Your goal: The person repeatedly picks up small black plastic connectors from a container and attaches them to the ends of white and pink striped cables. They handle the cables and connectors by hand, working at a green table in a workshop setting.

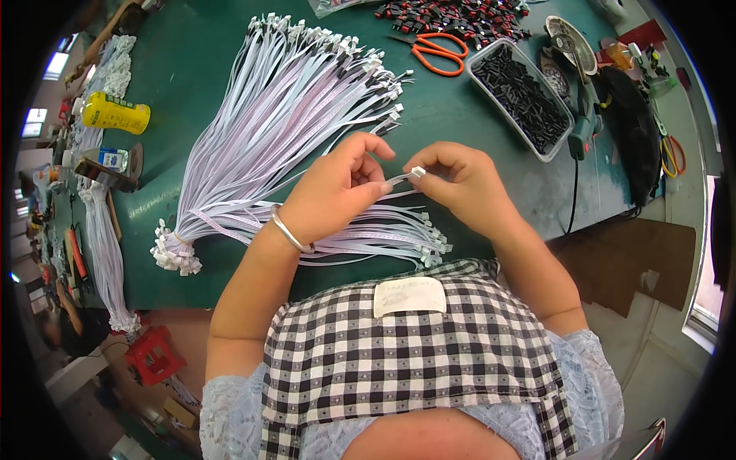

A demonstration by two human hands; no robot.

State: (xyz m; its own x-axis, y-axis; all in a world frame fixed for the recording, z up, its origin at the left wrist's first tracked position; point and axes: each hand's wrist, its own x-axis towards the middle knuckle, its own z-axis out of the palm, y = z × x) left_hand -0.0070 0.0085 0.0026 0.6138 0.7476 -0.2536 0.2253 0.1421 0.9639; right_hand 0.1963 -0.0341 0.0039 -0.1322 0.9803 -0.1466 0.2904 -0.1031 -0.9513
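Between my hands is the end of a white ribbon cable with a small white connector [418, 172]. My left hand [337, 184], a silver bangle at its wrist, pinches the cable just behind the connector. My right hand [464, 184] has its thumb and forefinger closed at the connector itself. Under and beyond my left hand fans a large bundle of white and pale pink ribbon cables [261, 115], gathered at a clump of white connectors [176, 249] on the left. Some cable ends [429, 241] lie nearer to me, toward my apron.
At the right stands a clear tub of short black tubes [521, 96]. Orange-handled scissors [441, 54] lie beside a pile of red and black parts [460, 17]. A corded tool [583, 130] rests by the tub. Leftward are a yellow bottle [115, 113] and another cable bundle [107, 253].
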